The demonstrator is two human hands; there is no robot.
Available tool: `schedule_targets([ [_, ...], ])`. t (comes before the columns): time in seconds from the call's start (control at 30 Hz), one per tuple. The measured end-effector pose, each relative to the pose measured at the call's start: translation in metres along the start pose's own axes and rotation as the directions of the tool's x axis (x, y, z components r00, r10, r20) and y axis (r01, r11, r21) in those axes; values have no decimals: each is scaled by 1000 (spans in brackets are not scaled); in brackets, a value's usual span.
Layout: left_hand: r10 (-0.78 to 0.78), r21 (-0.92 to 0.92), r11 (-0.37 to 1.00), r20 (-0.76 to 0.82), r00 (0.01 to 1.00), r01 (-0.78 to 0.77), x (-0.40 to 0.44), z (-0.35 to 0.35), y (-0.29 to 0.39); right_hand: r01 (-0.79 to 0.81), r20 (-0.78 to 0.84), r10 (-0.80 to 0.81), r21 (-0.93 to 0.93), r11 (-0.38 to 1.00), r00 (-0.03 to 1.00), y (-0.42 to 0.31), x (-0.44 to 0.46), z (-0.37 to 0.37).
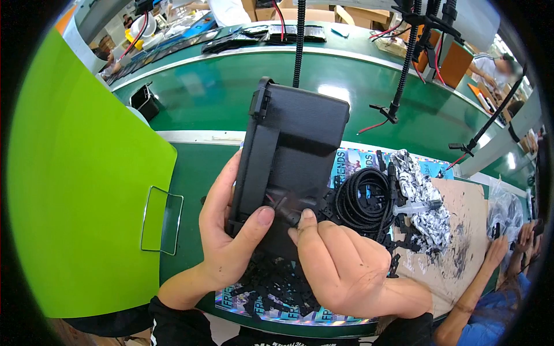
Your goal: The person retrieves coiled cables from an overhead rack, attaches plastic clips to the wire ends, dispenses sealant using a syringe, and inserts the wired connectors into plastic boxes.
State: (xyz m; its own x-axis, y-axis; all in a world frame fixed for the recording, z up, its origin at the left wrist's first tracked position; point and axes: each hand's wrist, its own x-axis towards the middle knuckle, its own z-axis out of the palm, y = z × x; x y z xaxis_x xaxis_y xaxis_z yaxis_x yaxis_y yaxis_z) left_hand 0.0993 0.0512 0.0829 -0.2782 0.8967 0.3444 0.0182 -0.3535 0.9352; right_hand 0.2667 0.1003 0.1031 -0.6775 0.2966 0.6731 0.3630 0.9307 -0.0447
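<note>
A black plastic case (303, 135) with a latch along its edge is held up in front of me, tilted slightly. My left hand (234, 222) wraps around its left side, thumb on the face. At the lower part of the case, my right hand (340, 256) is closed in a pinch on a small dark cylindrical piece (291, 216), blurred and partly hidden by the fingers. Beneath my hands lies a heap of small black plastic parts (274, 285) on a printed sheet (340, 315). A coil of black corrugated tubing (363, 199) rests to the right.
A syringe (416, 207) lies on crumpled foil (424, 190) beside stained cardboard (467, 230). At left are a green panel (92, 190) and a wire frame (142, 219). Black tubes with red wires (404, 75) hang over the conveyor (219, 86). A co-worker's hand (495, 251) is at right.
</note>
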Motion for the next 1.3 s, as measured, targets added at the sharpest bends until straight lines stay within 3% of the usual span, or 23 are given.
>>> schedule_targets([
  [0.13,35,-12,999,-13,999,-35,-1,-1,-2,-25,-227,11,-61,998,974,5,-3,18],
  [0.33,106,-26,994,40,993,-106,1,-4,-4,-4,-246,6,8,1000,969,10,1,14],
  [0.57,135,161,974,142,981,-158,-1,-9,-3,8,-205,13,103,995,979,18,4,8],
  [0.7,126,162,975,147,981,-149,-1,-9,-3,-76,16,75,186,980,997,11,11,-14],
  [0.8,131,159,975,153,979,-156,-1,-9,-1,-45,56,37,163,986,998,14,12,-18],
  [0.87,129,161,975,163,978,-155,-1,-9,0,4,-101,3,76,997,995,18,9,-2],
  [0.93,115,169,975,179,977,-145,-1,-9,1,19,-99,-14,49,999,995,18,10,-1],
  [1.0,143,234,954,192,971,-187,0,-9,3,3,59,-8,87,996,998,15,13,-16],
  [1.1,204,308,911,240,949,-274,3,-11,6,35,25,-36,48,998,999,13,13,-14],
  [1.3,265,366,856,296,918,-365,10,-16,12,93,-270,-85,16,996,959,22,11,10],
])
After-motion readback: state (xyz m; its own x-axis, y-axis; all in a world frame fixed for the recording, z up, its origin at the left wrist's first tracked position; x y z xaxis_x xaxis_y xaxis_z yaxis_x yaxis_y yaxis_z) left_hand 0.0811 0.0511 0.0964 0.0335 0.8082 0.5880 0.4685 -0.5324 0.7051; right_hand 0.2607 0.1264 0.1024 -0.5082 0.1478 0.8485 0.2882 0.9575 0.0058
